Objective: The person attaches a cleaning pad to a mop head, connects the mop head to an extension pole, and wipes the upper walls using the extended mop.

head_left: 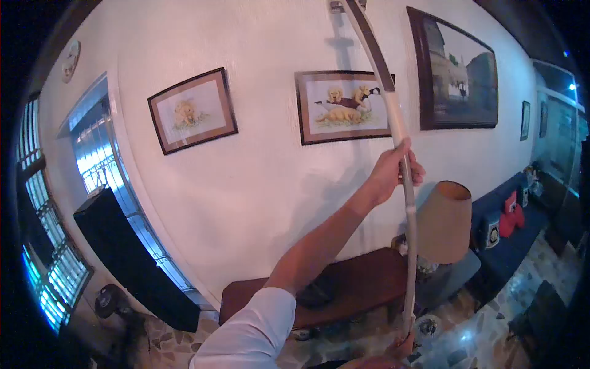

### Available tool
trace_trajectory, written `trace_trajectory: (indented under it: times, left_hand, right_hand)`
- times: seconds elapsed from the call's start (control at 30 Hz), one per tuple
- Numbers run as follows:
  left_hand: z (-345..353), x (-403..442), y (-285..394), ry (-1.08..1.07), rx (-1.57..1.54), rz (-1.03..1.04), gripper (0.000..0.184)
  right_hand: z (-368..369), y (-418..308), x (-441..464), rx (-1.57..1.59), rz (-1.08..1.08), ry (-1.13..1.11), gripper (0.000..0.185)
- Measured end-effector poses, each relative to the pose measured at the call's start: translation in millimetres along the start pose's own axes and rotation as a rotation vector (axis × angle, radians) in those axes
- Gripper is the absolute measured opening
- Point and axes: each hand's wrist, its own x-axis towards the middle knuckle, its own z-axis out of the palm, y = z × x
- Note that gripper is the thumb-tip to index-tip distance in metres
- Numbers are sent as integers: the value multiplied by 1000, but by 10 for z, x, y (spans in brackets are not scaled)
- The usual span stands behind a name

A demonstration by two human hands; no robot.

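A long slender pole (410,246), pale below with a dark section near the top, runs from the bottom edge up past the top of the view. My left hand (393,171) is closed around its middle, with the arm in a white sleeve stretched forward. Low at the bottom edge, my right hand (401,352) grips the pole's lower part, partly cut off by the frame. The pole's upper stretch passes in front of a framed puppy picture (344,107) on the white wall. Its top end is out of view.
A wall fixture (339,7) sits beside the pole's upper part. Below stand a dark red-brown table (362,280) and a lamp with a beige shade (444,224). More framed pictures (458,77) hang right. A tall black cabinet-like object (135,258) and a blue sofa (513,237) flank the space.
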Motion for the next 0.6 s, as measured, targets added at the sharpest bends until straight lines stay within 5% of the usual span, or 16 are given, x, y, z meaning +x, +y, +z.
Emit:
trace_trajectory:
  times: [0.27,0.4,0.53,0.6]
  left_hand:
    - [192,-1082,-1077,-211,62,55,35]
    - [442,-1779,-1284,-103,79,-55,30]
    - [642,-2218,-1881,-79,23,-42,23]
    - [765,-2377,-2290,-43,15,-103,26]
  right_hand:
    - [-249,240,-105,-54,58,-79,46]
    - [-324,386,43,-100,28,-109,43]
    - [-510,552,701,-157,-207,-170,41]
    - [-652,-575,1171,142,-169,-251,44]
